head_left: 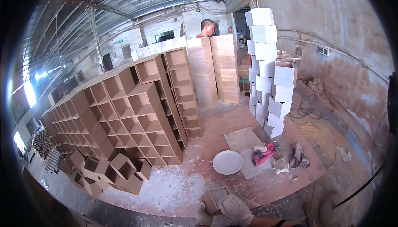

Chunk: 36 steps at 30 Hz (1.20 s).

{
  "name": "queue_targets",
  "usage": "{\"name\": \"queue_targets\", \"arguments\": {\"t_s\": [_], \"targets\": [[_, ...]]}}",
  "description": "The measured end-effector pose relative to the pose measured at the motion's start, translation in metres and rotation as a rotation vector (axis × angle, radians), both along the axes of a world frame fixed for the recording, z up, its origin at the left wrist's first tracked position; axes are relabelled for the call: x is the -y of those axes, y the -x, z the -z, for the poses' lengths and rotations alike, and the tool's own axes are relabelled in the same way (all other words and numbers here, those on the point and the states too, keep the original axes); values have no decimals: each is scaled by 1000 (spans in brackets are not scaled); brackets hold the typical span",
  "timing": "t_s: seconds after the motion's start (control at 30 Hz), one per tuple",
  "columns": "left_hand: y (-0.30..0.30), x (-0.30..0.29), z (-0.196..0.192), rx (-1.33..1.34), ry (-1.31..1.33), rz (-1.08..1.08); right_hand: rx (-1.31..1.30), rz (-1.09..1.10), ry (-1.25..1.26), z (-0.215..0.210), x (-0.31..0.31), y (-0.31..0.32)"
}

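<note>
Head view: one open brown box point(213, 199) is located at 6 o'clock, near the lower edge. The right hand point(234, 208), in a pale glove, appears clamped on the near right side of the box. The left hand point(202, 216) shows only in part beside the lower left corner; whether its fingers are apart or together cannot be told.

Handling, as judged: support the box from opposite walls, with even pressure. Keep fingertips clear of the open rim, since thin edges may chip or bow. Hold the box level and keep dusty gloves from slipping on its faces.

Count of items:
- Round white dish point(227, 162), 5 o'clock: one.
- Pink cloth point(263, 155), 4 o'clock: one.
- Flat pale boards, beside and beneath the dish and cloth: two visible.
- White box tower point(265, 52), 2 o'clock: one group, more than ten boxes; exact number obscured by overlap.
- Pale wood-toned columns point(224, 67), 1 o'clock: two.
- Brown box wall point(141, 115), between 8 and 9 o'clock: one; compartments too many to count reliably.
- Loose brown boxes point(123, 167), between 7 and 8 o'clock: several, overlapping.
- Co-worker point(206, 28), 12 o'clock: one.
</note>
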<state>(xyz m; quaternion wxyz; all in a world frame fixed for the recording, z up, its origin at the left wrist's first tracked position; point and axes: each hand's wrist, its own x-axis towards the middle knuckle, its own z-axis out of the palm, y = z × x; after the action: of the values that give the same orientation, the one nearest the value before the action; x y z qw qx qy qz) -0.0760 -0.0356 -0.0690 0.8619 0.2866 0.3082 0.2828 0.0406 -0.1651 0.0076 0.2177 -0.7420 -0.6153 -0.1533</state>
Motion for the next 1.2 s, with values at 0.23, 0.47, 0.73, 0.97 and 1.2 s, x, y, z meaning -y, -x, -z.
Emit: {"name": "queue_targets", "arguments": {"t_s": [0.23, 0.47, 0.73, 0.97, 1.2], "targets": [[3, -8, 29, 4, -97, 55, -171, 102, 339, 53, 3, -44], [13, -7, 50, -12, -111, 37, -1442, 244, -644, 14, 30, -23], [72, -16, 102, -903, -1522, 454, -313, 156, -419, -17, 23, -54], [-7, -22, 16, 118, 209, -172, -1873, 263, -605, 18, 36, -78], [6, -17, 27, 48, 230, -183, -1187, 390, -300, 60, 36, -78]]}}
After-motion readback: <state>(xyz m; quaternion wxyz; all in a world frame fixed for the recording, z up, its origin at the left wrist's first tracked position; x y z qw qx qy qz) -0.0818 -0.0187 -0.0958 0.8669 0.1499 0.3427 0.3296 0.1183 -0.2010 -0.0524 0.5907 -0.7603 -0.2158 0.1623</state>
